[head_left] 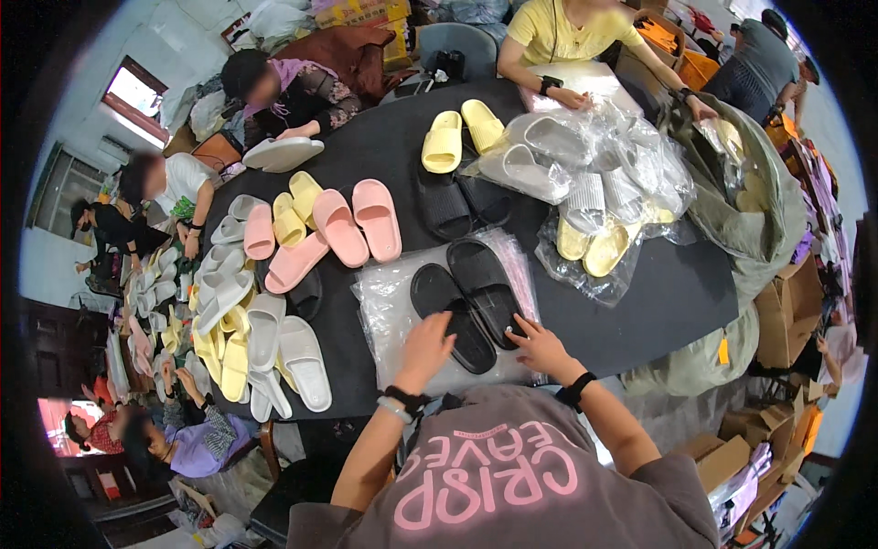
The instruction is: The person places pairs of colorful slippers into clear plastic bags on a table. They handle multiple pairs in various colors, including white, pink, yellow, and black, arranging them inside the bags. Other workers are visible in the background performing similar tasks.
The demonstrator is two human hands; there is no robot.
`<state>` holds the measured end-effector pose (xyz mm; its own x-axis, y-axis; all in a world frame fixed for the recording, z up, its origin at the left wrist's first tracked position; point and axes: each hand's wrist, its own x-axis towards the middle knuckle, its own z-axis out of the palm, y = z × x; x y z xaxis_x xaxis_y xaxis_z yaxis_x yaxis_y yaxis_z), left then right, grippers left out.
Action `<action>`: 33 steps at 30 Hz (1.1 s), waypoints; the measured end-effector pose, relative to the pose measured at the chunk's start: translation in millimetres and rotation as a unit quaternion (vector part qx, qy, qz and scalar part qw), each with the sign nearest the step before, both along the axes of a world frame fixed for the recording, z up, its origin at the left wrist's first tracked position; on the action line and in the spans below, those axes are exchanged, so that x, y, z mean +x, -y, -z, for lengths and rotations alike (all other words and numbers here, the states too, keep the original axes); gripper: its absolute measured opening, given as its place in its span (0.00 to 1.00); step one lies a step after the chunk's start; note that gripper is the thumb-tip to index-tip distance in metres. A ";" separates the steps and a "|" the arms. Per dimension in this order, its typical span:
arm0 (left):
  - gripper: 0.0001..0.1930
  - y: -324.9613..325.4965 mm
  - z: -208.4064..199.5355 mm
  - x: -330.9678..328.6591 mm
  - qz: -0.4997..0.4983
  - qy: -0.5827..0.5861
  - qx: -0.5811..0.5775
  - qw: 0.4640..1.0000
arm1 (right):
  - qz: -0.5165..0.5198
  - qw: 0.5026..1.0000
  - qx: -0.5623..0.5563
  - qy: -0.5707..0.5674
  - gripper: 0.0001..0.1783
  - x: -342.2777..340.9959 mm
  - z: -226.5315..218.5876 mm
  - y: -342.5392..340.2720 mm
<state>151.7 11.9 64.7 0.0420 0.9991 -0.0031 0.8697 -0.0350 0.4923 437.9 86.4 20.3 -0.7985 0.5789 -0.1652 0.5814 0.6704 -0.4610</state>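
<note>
A pair of black slippers lies side by side, tilted to the left, in front of me: the left slipper [468, 340] and the right slipper [487, 291]. Both rest on a stack of clear plastic bags [389, 306]. My left hand [427, 351] is at the outer edge of the left slipper, its fingers stretched forward and touching it. At the heel of the right slipper is my right hand [540, 349], fingers apart and fingertips on its edge. Neither hand is wrapped around a slipper.
Pink slippers [340, 229], yellow slippers [443, 142] and grey slippers [265, 329] crowd the black table [640, 320] on the left and behind. Bagged slippers [585, 174] pile up at the back right, beside a large green sack [754, 210]. Several people work around the table.
</note>
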 end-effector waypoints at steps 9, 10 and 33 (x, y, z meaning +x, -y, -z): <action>0.30 -50.4 37.7 52.8 -0.012 -0.169 -0.072 0.983 | -0.035 0.998 0.035 -0.029 0.41 2.1 -11.7 2.8; 0.29 -48.3 36.9 51.8 -0.020 -0.157 -0.059 0.986 | -0.042 0.997 0.050 -0.043 0.39 2.9 -9.3 4.3; 0.18 -81.5 -59.6 -219.2 -0.154 -0.256 0.254 0.920 | 0.004 0.993 -0.044 -0.111 0.21 10.2 18.4 10.5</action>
